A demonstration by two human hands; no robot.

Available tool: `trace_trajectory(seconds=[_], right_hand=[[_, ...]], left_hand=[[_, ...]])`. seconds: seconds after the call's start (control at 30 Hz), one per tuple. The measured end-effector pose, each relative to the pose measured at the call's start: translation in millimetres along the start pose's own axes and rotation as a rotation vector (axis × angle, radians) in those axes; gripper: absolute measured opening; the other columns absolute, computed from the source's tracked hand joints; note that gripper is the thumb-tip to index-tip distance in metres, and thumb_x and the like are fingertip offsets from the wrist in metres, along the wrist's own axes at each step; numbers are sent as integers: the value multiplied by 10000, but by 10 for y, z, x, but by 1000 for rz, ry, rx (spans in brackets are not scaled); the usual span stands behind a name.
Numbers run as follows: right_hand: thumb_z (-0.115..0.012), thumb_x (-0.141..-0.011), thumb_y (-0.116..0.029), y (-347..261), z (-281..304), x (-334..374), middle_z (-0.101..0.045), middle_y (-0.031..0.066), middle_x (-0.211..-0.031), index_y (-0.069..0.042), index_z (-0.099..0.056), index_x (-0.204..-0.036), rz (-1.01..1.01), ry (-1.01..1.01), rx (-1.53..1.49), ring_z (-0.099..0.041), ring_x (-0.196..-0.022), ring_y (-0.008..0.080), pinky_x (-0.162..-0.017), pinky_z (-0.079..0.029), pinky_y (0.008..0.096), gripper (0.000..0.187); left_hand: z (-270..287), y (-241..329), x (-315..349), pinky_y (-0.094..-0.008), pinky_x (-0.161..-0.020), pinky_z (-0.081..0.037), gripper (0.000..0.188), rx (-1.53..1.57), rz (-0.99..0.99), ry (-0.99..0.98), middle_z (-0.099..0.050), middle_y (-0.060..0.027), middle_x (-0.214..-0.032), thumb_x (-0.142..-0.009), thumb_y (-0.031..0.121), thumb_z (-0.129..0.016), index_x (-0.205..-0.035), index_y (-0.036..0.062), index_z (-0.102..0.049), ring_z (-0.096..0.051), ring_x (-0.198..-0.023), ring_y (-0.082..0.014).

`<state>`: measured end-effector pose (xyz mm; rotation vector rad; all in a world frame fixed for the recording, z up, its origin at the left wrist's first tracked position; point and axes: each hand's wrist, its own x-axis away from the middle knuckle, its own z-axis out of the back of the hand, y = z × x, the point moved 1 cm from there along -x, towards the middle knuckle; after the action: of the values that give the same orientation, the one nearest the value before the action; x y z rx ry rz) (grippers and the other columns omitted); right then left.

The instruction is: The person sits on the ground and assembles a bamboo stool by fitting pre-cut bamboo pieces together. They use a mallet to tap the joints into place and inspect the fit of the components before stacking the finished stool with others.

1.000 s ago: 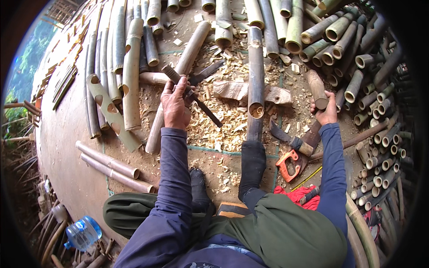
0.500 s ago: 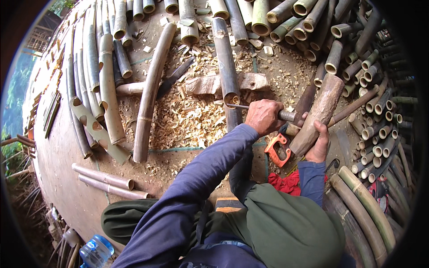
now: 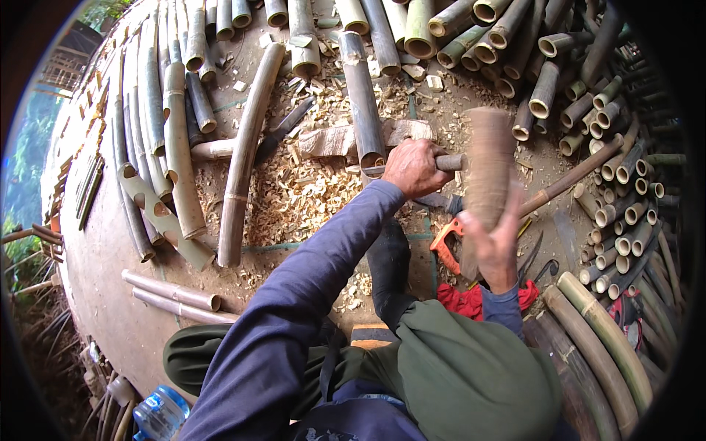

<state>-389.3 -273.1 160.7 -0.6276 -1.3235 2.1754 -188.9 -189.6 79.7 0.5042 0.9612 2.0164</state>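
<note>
My left hand (image 3: 417, 169) is closed round a chisel (image 3: 451, 162), its handle end pointing right and its blade at the open end of a dark bamboo tube (image 3: 360, 103). This tube lies across a rough, pale wooden block (image 3: 327, 143). In my right hand (image 3: 496, 250) is a thick, log-like wooden mallet (image 3: 487, 162), upright in the picture and smeared by motion. Its side is close to the chisel's handle end; whether they touch I cannot tell. An orange-handled saw (image 3: 446, 248) lies just left of the right hand, partly hidden.
Wood shavings (image 3: 294, 191) cover the ground around the block. A loose bamboo length (image 3: 246, 169) and a dark-bladed knife (image 3: 283, 132) lie to the left. Stacked bamboo tubes (image 3: 618, 176) crowd the right. A red cloth (image 3: 460, 300) is by my knee, and a blue water bottle (image 3: 160, 413) stands lower left.
My right hand has swung the mallet left and more upright, toward the chisel. My left hand with the chisel appears slightly further left and higher in the picture, at the tube's end.
</note>
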Motion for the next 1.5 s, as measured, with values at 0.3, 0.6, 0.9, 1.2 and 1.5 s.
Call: trace_trajectory(seconds=[0.3, 0.6, 0.9, 1.2, 1.5], right_hand=[[-760, -796, -166, -516, -40, -24, -349, 246, -1605, -43, -175, -1668, 140, 73, 12, -482, -1397, 346, -1121, -464, 462, 1057], [-744, -761, -183, -412, -214, 134, -323, 244, -1626, 0, -163, -1666, -100, -271, -221, -398, -1489, 333, -1241, -325, 442, 1091], [-711, -880, -174, -476, 215, -320, -572, 228, -1275, -91, -164, -1685, -148, 161, -256, -676, -800, 252, -645, -588, 350, 976], [-746, -836, -120, -467, -35, -1039, -306, 182, -1704, -43, -248, -1667, 172, -404, 148, -338, -1550, 330, -1281, -279, 440, 971], [-721, -825, -4, -757, -462, -871, -511, 252, -1553, -150, -265, -1674, 252, -427, 154, -538, -1427, 335, -1199, -410, 404, 974]], left_hand=[[54, 36, 293, -481, -748, -577, 251, 84, -61, 84, -718, -171, -825, -801, 343, -772, -901, 113, -758, -717, -812, -399], [360, -460, -463, -315, -583, -519, 463, 380, 40, -137, -653, -10, -682, -926, 474, -780, -866, 15, -774, -618, -600, -128], [51, -854, -1033, -381, -565, -506, 262, 48, -401, -474, -673, -76, -745, -963, 414, -724, -1076, 188, -791, -616, -599, -186], [500, -535, -616, -350, -536, -470, 360, 351, -205, -410, -624, -34, -616, -922, 392, -811, -849, 48, -734, -575, -554, -119], [450, -553, -180, -453, -745, -595, 276, 339, -424, -149, -738, -173, -843, -839, 283, -817, -1052, 128, -737, -735, -798, -342]])
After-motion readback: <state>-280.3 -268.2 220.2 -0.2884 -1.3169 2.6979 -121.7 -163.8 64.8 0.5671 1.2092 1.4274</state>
